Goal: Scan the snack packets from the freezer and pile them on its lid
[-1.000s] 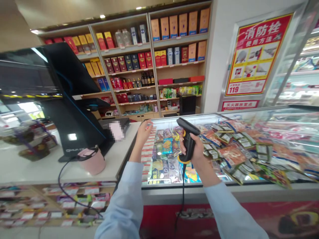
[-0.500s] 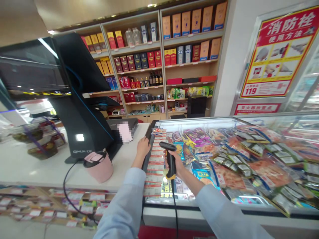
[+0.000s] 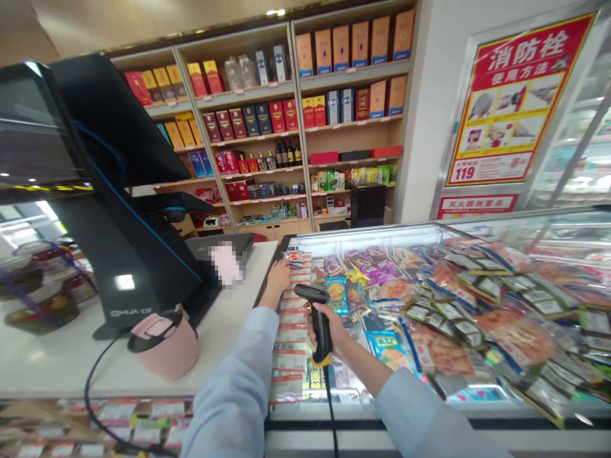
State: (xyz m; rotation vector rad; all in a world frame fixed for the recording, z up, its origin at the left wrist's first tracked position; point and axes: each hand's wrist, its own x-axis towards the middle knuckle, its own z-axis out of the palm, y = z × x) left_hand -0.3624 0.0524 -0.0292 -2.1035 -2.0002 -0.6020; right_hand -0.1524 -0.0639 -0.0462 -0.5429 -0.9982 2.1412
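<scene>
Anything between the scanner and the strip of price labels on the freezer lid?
Nothing visible. The scanner, in the right hand, hangs over the label strip; the left hand touches the strip's far end, clear of the scanner's head.

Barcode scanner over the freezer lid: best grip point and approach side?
Take the barcode scanner by its upright black handle, between the head jutting left at the top and the yellow base where the cable leaves. Come from the right, as the right hand wraps it; that likely leaves head and cable free.
</scene>
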